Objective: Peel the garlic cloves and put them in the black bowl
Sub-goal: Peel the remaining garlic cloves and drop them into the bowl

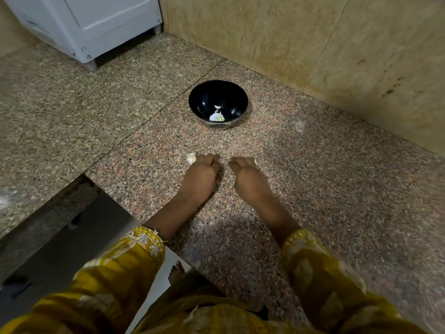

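The black bowl [237,97] stands on the granite counter ahead of both hands and holds a few pale garlic pieces [217,116]. My left hand [201,175] rests knuckles-up on the counter with its fingers curled under, so the fingertips are hidden. A garlic clove [191,158] lies on the counter against that hand's far-left edge. My right hand [245,173] lies palm-down beside it, fingers reaching forward over a second pale clove [256,162] that peeks out at the right of the fingertips.
The speckled granite counter [313,189] runs back to a tiled wall [337,56] on the right. A white appliance [96,25] stands at the back left. The counter's edge drops off at the lower left, near a steel surface [72,237].
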